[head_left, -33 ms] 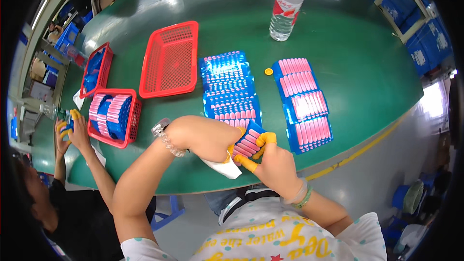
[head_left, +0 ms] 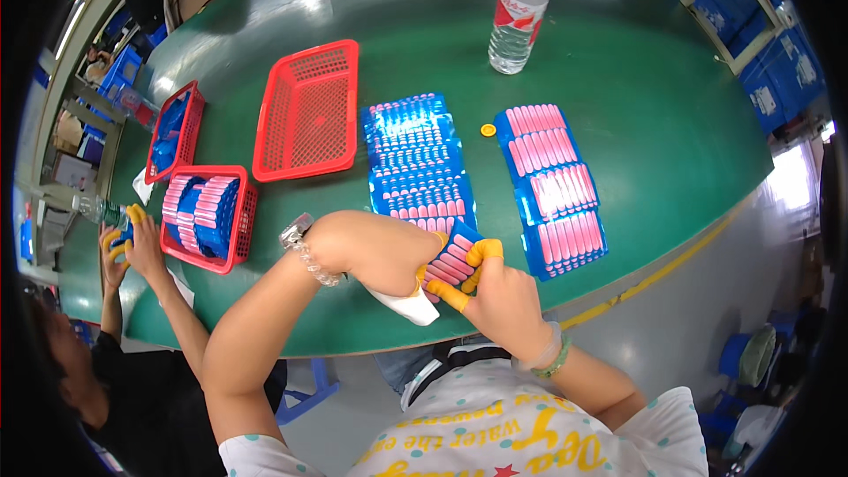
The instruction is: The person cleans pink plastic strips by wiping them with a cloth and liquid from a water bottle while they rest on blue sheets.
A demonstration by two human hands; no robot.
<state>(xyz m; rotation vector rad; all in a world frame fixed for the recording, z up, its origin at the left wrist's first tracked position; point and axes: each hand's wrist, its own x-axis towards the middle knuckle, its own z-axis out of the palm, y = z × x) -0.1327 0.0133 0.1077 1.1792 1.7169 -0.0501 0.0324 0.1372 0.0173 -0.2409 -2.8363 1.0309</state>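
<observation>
In front of my body at the table's near edge, my left hand [head_left: 389, 252] is closed on a small blue sheet [head_left: 451, 262] bearing rows of pink rounded strips. A white cloth or paper [head_left: 412, 306] hangs beneath that hand, whose fingers are mostly hidden. My right hand [head_left: 505, 307], with yellow finger covers, pinches the sheet's right side between thumb and fingers. Beyond my hands lies a column of overlapping blue sheets [head_left: 415, 159] with pink strips. A second such column [head_left: 552, 190] rests to the right.
An empty red basket [head_left: 351, 115] stands left of the sheets. Farther left, a red basket [head_left: 244, 225] holds similar sheets, and another [head_left: 188, 137] holds blue pieces. A water bottle [head_left: 519, 13] and a yellow ring [head_left: 488, 131] are on the green table. At left, a co-worker's hands [head_left: 144, 252] work.
The view has shifted very slightly. My hands still hold the blue sheet in the same pose.
</observation>
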